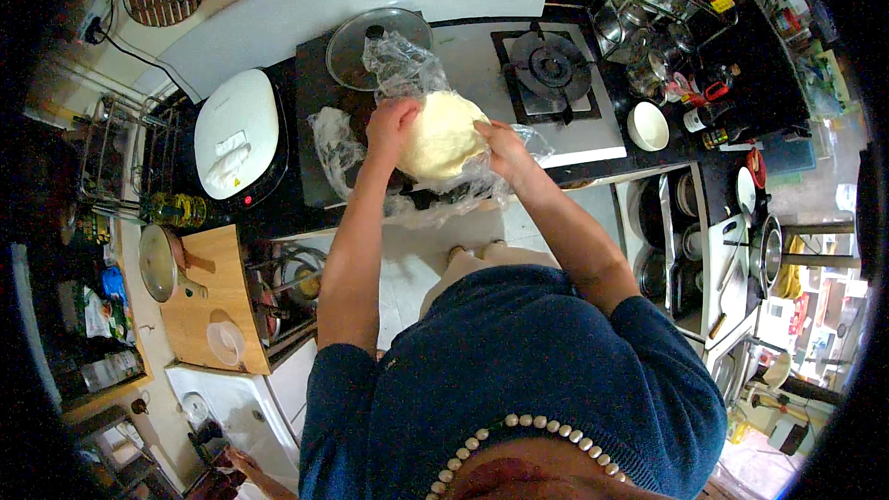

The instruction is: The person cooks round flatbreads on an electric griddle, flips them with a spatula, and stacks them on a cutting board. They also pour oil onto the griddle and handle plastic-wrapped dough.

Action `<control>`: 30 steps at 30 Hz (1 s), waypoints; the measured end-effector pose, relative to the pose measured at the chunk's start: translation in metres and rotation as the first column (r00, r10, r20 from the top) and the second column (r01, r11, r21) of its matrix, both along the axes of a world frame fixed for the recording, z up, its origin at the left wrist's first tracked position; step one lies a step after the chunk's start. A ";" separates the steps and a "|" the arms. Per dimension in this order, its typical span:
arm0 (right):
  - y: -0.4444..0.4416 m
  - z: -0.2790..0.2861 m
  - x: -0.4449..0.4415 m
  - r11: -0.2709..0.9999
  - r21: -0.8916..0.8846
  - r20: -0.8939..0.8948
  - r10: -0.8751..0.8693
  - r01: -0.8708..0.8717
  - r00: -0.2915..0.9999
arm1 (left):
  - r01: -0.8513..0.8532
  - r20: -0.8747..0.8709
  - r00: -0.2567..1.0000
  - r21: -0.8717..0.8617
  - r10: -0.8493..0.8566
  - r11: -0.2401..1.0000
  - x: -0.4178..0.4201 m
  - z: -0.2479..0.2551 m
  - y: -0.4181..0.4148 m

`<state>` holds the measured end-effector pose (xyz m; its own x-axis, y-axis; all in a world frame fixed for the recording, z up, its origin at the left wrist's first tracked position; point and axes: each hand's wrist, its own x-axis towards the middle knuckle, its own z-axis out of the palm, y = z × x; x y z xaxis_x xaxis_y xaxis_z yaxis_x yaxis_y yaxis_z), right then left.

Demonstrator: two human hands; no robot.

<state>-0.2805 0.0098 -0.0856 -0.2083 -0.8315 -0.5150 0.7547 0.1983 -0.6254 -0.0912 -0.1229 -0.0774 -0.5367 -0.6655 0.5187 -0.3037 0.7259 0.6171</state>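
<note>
A large round of pale yellow dough (444, 135) is held up over the front of the cooktop. At its left edge, my left hand (394, 126) has its fingers curled in against the dough and the plastic. The right edge lies pinched between the thumb and fingers of my right hand (501, 144). Clear plastic film (406, 68) bunches above the dough and also hangs below and to its right. More crumpled film (335, 146) rests on the cooktop at the left. Behind, a glass pan lid (380, 48) with a dark knob is partly covered by the film.
Right of the dough is a gas burner (550, 68), with a white bowl (648, 126) beyond it. A white-lidded electric appliance (237, 135) stands left. Below it are a wooden board (208, 292) and a lidded pan (161, 264). Another person's arm (257, 476) shows at the bottom left.
</note>
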 end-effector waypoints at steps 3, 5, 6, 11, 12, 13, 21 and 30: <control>0.003 0.038 0.017 0.989 0.110 -0.070 -0.096 0.103 0.993 | -0.011 0.037 0.999 -0.164 0.017 0.986 -0.001 -0.002 0.012; 0.002 0.027 0.015 0.987 0.091 -0.059 -0.130 0.135 0.990 | -0.035 -0.036 0.999 -0.084 0.032 0.996 0.002 -0.012 0.013; 0.002 0.017 0.011 0.995 0.035 -0.040 -0.094 0.095 0.995 | -0.143 -0.098 0.985 0.023 0.144 0.990 0.004 -0.011 0.013; -0.008 -0.023 -0.012 0.998 -0.061 0.015 0.034 -0.033 0.999 | -0.240 -0.097 0.941 0.482 0.324 0.842 0.015 0.008 -0.005; -0.005 -0.004 -0.006 0.982 -0.108 0.010 0.160 -0.158 0.987 | -0.280 -0.091 0.925 0.497 0.370 0.821 0.017 0.007 -0.005; -0.002 -0.007 -0.010 0.972 -0.112 -0.048 0.202 -0.206 0.978 | -0.294 -0.095 0.915 0.507 0.391 0.810 0.011 0.010 -0.008; 0.010 -0.010 -0.009 0.925 -0.085 -0.577 0.259 -0.372 0.775 | -0.212 -0.163 0.927 0.516 0.339 0.830 0.006 -0.009 -0.026; 0.017 -0.025 0.004 0.994 0.103 -0.908 0.080 0.034 0.411 | -0.223 -0.043 0.967 0.319 0.250 0.921 0.032 -0.047 -0.065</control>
<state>-0.2763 0.0271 -0.1105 -0.5831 -0.8055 -0.1057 -0.2526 0.3034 -0.9188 -0.0596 -0.1881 -0.1248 -0.3085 -0.9019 0.3022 -0.3821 0.4085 0.8289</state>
